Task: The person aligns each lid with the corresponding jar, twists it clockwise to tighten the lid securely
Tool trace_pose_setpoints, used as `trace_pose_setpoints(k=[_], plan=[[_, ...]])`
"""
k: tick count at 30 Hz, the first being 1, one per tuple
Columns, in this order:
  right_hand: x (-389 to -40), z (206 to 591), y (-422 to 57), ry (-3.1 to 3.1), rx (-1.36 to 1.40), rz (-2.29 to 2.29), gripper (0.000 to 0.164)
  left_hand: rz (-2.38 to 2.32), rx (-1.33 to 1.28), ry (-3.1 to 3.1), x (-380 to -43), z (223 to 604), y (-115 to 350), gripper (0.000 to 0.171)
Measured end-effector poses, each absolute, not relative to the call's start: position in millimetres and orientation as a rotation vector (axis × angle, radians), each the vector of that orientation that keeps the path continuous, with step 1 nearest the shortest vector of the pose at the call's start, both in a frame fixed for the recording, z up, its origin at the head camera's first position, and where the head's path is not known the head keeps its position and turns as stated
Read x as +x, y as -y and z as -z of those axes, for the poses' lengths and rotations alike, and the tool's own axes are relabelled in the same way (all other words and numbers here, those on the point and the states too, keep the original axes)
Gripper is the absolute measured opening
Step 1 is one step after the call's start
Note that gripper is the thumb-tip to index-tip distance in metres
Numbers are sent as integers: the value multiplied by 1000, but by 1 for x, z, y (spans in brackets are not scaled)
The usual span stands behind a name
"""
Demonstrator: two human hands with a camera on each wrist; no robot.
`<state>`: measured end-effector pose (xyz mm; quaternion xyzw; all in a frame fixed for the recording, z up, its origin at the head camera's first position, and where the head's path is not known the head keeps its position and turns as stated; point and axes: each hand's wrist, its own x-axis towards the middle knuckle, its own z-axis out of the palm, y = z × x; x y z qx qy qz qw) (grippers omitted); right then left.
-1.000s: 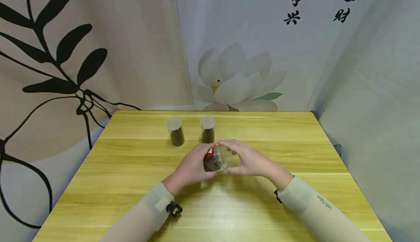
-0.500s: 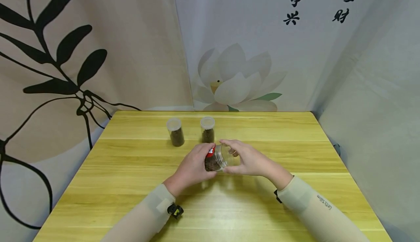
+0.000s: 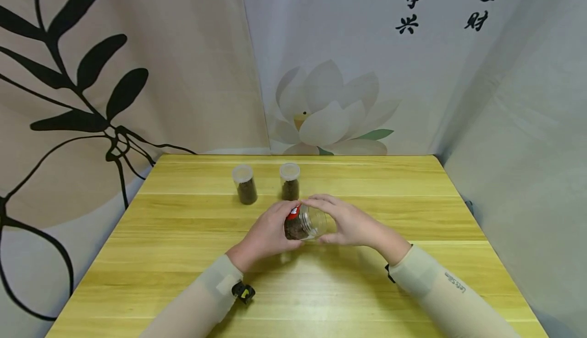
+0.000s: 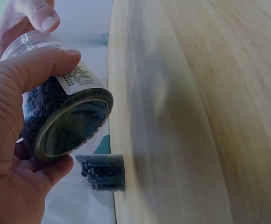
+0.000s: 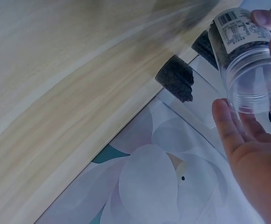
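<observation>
- The left hand (image 3: 269, 231) grips a jar (image 3: 295, 228) of dark pieces, its fingers and thumb wrapped round the filled part; the thumb presses beside the printed label (image 4: 78, 77).
- The jar is held above the table (image 3: 183, 256), tilted onto its side, with its clear, ridged end (image 3: 316, 222) pointing towards the right hand (image 3: 353, 224).
- The right hand is spread wide and loosely curved about that end, the thumb below and the fingers above in the head view. A gap shows between palm and jar, and no firm hold can be seen; whether any fingertip touches the jar is unclear.
- Two smaller containers stand upright on the table beyond the hands: one on the left (image 3: 246, 190), one nearer the jar (image 3: 290, 182). Both have dark contents and pale tops, and neither is touched.
- The step in hand looks like work at the ridged end, perhaps turning it, while the left hand steadies the jar. Whether a clear cap sits there cannot be told.
- If so, the next move calls for thumb and fingers to close evenly on the ridges, with the left hand firm and the jar's tilt steady, as loose contents could slide out.
</observation>
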<state>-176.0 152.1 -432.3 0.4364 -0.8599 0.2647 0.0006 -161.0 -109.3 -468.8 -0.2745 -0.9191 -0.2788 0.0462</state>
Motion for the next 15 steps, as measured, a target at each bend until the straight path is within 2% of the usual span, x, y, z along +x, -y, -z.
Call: trace_pose_setpoints(k=[15], plan=[[-179, 436, -155, 2750, 1314, -950, 88, 835, -823, 2763, -158, 468, 104, 95]])
